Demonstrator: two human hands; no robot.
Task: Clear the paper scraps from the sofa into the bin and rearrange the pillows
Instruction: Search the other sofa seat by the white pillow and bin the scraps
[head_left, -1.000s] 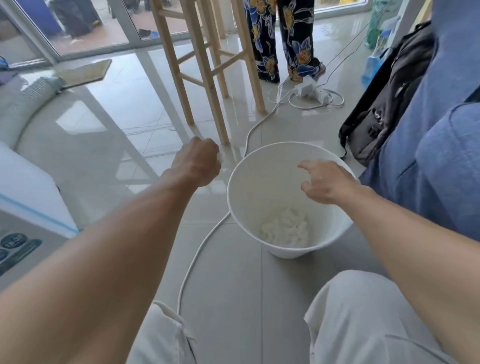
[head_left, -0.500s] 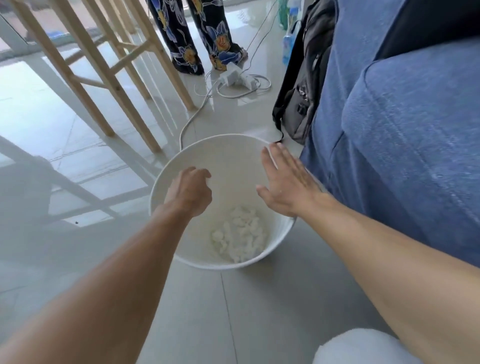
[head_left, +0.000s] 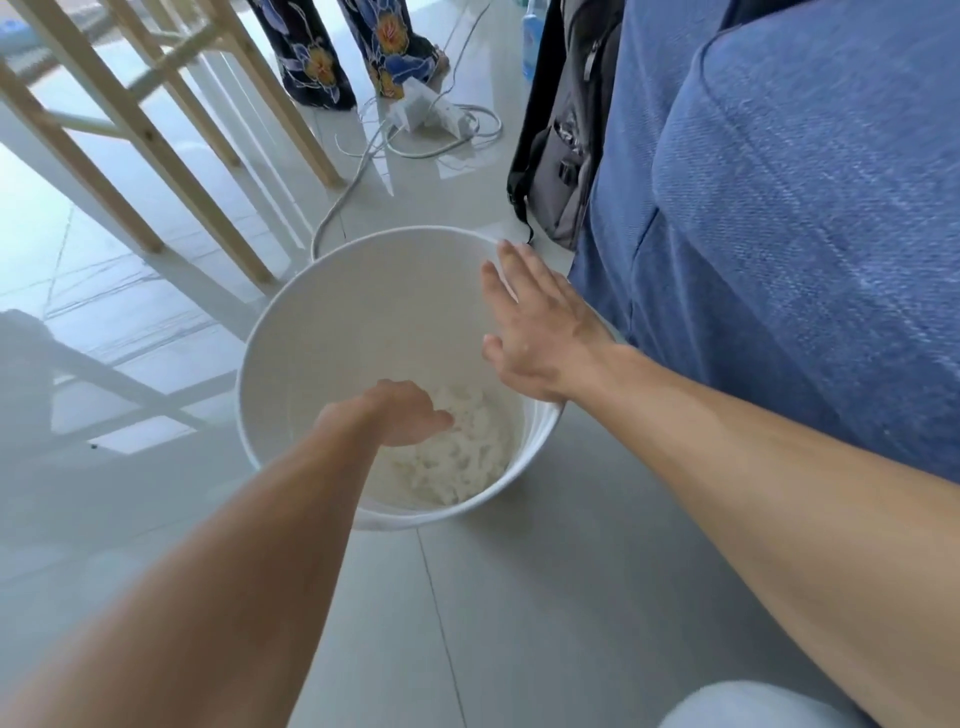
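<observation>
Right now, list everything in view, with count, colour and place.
bin: one, white, on the floor beside the sofa
paper scraps: a heap, white, in the bin's bottom
sofa: one, blue, right side
backpack: one, black and grey, leaning on the sofa's end
power strip: one, white, on the floor, cables attached
wooden frame: one, pale wood, upper left
bystander's legs: two, floral trousers, top
left hand: lowered into the bin, fingers down
right hand: open, flat over the bin's rim

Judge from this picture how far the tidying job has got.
Done: a pile of paper scraps lies in the white bin. In hand: the left hand reaches into the bin; the right hand is open above its rim. Left: pillows are not in view.
</observation>
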